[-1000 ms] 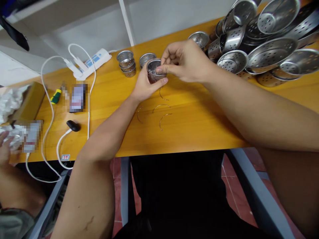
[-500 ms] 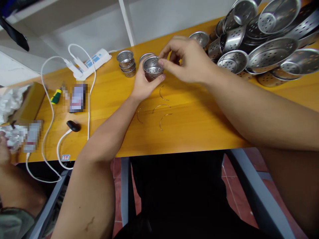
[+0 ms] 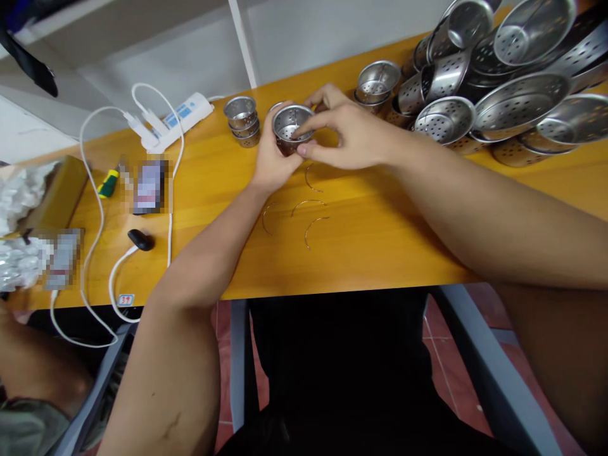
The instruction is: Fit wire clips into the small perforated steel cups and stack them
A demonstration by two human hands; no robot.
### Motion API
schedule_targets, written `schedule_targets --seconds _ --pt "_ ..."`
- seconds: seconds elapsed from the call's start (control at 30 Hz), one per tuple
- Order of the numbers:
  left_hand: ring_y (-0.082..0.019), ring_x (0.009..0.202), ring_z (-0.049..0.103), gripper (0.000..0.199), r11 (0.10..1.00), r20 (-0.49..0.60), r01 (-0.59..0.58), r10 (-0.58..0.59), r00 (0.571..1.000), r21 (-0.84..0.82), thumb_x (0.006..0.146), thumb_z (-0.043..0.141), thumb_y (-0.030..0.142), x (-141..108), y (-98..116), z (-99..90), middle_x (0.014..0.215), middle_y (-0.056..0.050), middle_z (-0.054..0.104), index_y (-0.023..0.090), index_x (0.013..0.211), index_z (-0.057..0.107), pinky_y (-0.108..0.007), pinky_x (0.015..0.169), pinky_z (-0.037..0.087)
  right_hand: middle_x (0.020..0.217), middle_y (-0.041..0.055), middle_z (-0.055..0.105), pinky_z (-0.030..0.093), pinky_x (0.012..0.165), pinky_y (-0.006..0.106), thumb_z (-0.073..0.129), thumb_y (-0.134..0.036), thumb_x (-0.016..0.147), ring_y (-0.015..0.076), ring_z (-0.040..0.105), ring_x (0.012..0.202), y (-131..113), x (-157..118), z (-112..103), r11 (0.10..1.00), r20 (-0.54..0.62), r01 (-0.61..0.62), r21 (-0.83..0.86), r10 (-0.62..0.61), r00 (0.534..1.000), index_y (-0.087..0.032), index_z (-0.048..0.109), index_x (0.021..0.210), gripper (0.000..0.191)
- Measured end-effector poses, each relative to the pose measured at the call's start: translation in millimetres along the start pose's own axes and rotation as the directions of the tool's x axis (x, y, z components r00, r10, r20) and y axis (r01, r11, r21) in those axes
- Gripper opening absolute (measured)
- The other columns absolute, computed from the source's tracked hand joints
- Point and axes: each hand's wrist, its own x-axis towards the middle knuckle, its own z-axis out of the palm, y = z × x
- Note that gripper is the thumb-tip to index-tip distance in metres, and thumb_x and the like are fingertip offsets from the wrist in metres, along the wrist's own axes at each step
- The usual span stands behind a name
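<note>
"Where is the little metal cup (image 3: pixel 289 147)?"

"My left hand (image 3: pixel 272 161) is wrapped around it, over the wooden table (image 3: pixel 380 240). It is round, shiny and full of holes."

"And my right hand (image 3: pixel 349 133)?"

"One finger dips into the cup, and the thumb is by its outside. They are apart, with the rim between them. I cannot tell if they squeeze it."

"What is the table like?"

"Yellow-brown, with stripes in the wood. Four thin bent wires (image 3: pixel 308 202) lie on it, nearer to me than the cup. A stack of metal cups (image 3: pixel 242 120) stands to the left, and a big pile of metal baskets (image 3: pixel 520 107) is at the right."

"What else is on the left side?"

"A white power strip (image 3: pixel 185 120) near the wall (image 3: pixel 332 28), white cords (image 3: pixel 101 218), a green and yellow handle (image 3: pixel 109 183), and a small black thing (image 3: pixel 141 240). A number sticker (image 3: pixel 125 301) is at the table's edge."

"And the room?"

"The wall is pale grey, and the floor (image 3: pixel 439 361) has red tiles. Someone else's arm (image 3: pixel 35 361) is at the far left."
</note>
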Motion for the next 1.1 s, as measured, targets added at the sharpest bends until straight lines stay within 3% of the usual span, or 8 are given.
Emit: schedule_targets --seconds 0.17,0.4,0.57,0.77,0.87,0.93,1.03,1.1 --pt "-0.034 0.167 0.066 0.111 1.0 0.002 -0.017 0.017 1.0 -0.022 0.108 0.063 0.094 0.9 12.7 -0.8 0.177 -0.014 0.057 0.046 0.192 0.009 -0.057 0.147 0.054 0.136 0.0047 0.077 0.062 0.127 0.067 0.1 -0.067 0.096 0.0422 0.063 0.148 -19.1 1.9 -2.9 0.984 -0.007 -0.124 0.129 0.126 0.992 -0.05 0.088 0.115 0.028" --pt "-0.033 0.166 0.068 0.112 0.999 0.017 -0.035 0.035 0.999 -0.004 0.109 0.057 0.095 1.1 13.7 -4.7 0.179 -0.014 0.056 0.045 0.193 0.003 -0.057 0.146 0.055 0.135 0.0065 0.077 0.065 0.119 0.063 0.101 -0.075 0.095 0.043 0.063 0.147 -20.6 2.0 -5.1 0.979 -0.013 -0.153 0.134 0.156 0.988 -0.042 0.082 0.107 0.04" --pt "-0.034 0.167 0.066 0.113 0.999 0.0 -0.041 0.041 0.999 0.007 0.107 0.061 0.095 -1.9 -3.4 0.6 0.179 -0.015 0.053 0.044 0.191 0.006 -0.057 0.147 0.053 0.148 0.006 0.073 0.057 0.133 0.063 0.096 -0.052 0.105 0.0402 0.065 0.146 -12.9 0.6 -2.4 0.997 -0.003 -0.073 0.007 0.073 0.997 -0.04 0.079 0.12 0.025" --pt "-0.038 0.177 0.057 0.116 0.999 0.004 -0.043 0.043 0.999 -0.003 0.102 0.07 0.096 -6.8 14.1 -4.6 0.19 -0.014 0.04 0.049 0.19 0.012 -0.054 0.138 0.063 0.154 0.0125 0.07 0.064 0.123 0.055 0.101 -0.015 0.095 0.0398 0.073 0.14 -8.6 7.1 -28.1 0.989 -0.004 -0.002 -0.15 0.002 1.0 -0.033 0.064 0.147 0.067" --pt "-0.037 0.186 0.045 0.107 0.996 -0.061 -0.03 0.035 0.998 0.084 0.105 0.069 0.094 -5.2 24.0 -16.1 0.197 -0.009 0.032 0.054 0.189 0.015 -0.054 0.144 0.059 0.168 0.0234 0.062 0.061 0.131 0.052 0.107 -0.008 0.09 0.0449 0.072 0.149 -4.6 8.7 -57.9 0.911 -0.117 -0.177 -0.373 0.143 0.983 -0.017 0.064 0.164 0.086" --pt "-0.034 0.194 0.031 0.096 0.99 -0.103 -0.031 0.045 0.994 0.136 0.111 0.063 0.089 -3.8 24.7 -23.5 0.2 -0.005 0.029 0.054 0.188 0.018 -0.054 0.154 0.047 0.173 0.0311 0.057 0.057 0.134 0.052 0.109 -0.008 0.091 0.0469 0.072 0.15 2.0 6.6 -78.2 0.797 -0.257 -0.372 -0.476 0.278 0.926 -0.003 0.064 0.169 0.09" --pt "-0.031 0.199 0.016 0.09 0.986 -0.113 -0.021 0.04 0.993 0.165 0.113 0.064 0.084 -3.4 18.8 -29.8 0.2 -0.005 0.031 0.052 0.186 0.023 -0.054 0.164 0.03 0.174 0.0324 0.059 0.057 0.13 0.053 0.105 -0.017 0.102 0.0464 0.074 0.149 19.3 -0.7 -98.4 0.634 -0.394 -0.589 -0.501 0.439 0.807 -0.002 0.079 0.158 0.064" --pt "-0.031 0.199 0.015 0.088 0.987 -0.106 -0.011 0.028 0.994 0.16 0.112 0.067 0.083 -4.0 14.0 -30.9 0.199 -0.007 0.033 0.049 0.184 0.028 -0.055 0.165 0.024 0.164 0.0334 0.066 0.062 0.122 0.06 0.104 -0.014 0.101 0.0492 0.077 0.143 30.5 -5.2 -102.9 0.632 -0.391 -0.574 -0.52 0.421 0.818 -0.004 0.09 0.141 0.044"
